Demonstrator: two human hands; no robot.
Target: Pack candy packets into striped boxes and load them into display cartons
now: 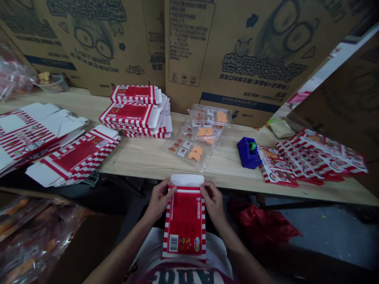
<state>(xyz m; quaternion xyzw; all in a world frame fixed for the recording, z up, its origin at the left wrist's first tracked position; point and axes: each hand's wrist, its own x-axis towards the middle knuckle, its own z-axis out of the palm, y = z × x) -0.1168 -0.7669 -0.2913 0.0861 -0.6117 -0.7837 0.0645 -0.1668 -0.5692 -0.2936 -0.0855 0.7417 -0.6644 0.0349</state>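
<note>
Head view, hands [159, 198] [213, 202] pinching flat striped carton [185, 221]

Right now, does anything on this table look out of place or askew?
Yes. The pile of flat cartons left of centre is splayed and seems to hang over the table front edge. The held carton between the left hand and right hand looks undamaged.

The flattened red carton [185, 221] with red-and-white striped edges is held upright, white top flap open, barcode at lower left.
</note>
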